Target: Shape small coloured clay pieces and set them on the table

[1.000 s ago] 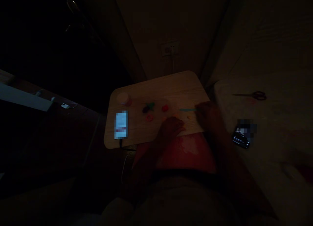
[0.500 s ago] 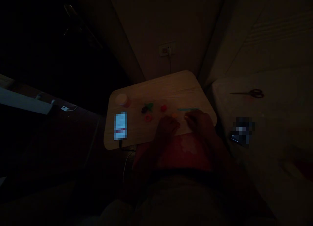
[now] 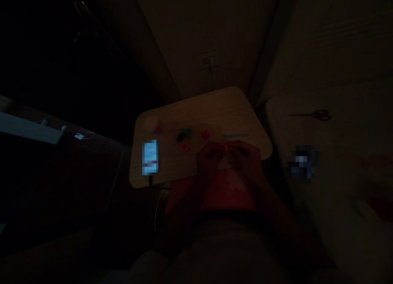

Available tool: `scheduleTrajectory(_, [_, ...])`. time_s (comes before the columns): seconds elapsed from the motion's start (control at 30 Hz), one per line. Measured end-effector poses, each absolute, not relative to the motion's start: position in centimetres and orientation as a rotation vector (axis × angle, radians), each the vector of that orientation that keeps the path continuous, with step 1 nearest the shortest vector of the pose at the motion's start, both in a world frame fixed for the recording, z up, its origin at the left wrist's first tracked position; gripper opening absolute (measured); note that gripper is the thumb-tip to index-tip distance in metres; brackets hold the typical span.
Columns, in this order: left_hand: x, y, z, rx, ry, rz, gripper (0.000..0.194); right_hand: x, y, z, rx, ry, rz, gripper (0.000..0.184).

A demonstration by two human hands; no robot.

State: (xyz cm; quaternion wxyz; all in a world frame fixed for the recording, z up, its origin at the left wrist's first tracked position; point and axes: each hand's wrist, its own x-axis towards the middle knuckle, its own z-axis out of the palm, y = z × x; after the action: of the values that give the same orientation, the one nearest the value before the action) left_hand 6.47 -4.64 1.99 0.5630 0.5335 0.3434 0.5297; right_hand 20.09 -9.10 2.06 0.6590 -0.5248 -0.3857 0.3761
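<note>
My left hand and my right hand meet at the near edge of a small wooden table. Between their pinched fingertips is a small orange lump, soft-looking like modelling clay; the dim light hides its exact shape. Just beyond my right hand lies a flat teal strip, touched by neither hand. Left of it sit a red lump, a green piece, a dark piece and an orange-red ring.
A lit phone with a cable lies on the table's left side, below a pale round tub. On the surface to the right are scissors and a blurred dark device. A wall socket holds a plug.
My right hand has let go of the teal strip, picked up a small yellowish bit and moved left. Both hands have come together, fingertips pinching the orange lump.
</note>
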Motion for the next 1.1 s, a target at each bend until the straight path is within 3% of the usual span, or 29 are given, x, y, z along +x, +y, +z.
scheduleTrajectory(0.37, [6.1,-4.7,1.6,1.352,0.830,1.163,0.036,19.1,-9.3,2.1,-1.202,-0.802,0.919,0.015])
scheduleTrajectory(0.6, [5.5,-4.3,1.2,1.523,0.788,1.134,0.038,19.6,-8.9,2.7,-1.125,-0.801,0.997,0.045])
scheduleTrajectory(0.77, [5.5,-4.5,2.1,1.592,0.750,1.193,0.036,20.7,-8.9,3.1,-1.176,-0.924,1.023,0.039])
scheduleTrajectory(0.87, [5.3,-4.6,2.6,1.658,0.790,1.185,0.036,22.1,-8.8,2.8,-1.279,-0.996,0.897,0.029])
scheduleTrajectory(1.0, [5.0,-4.6,2.5,1.832,0.718,1.114,0.035,25.0,-8.4,2.4,-1.554,-1.201,0.447,0.017])
scheduleTrajectory(1.1, [4.9,-4.7,1.8,1.927,0.653,1.098,0.033,26.7,-7.7,1.8,-1.743,-1.542,0.180,0.027])
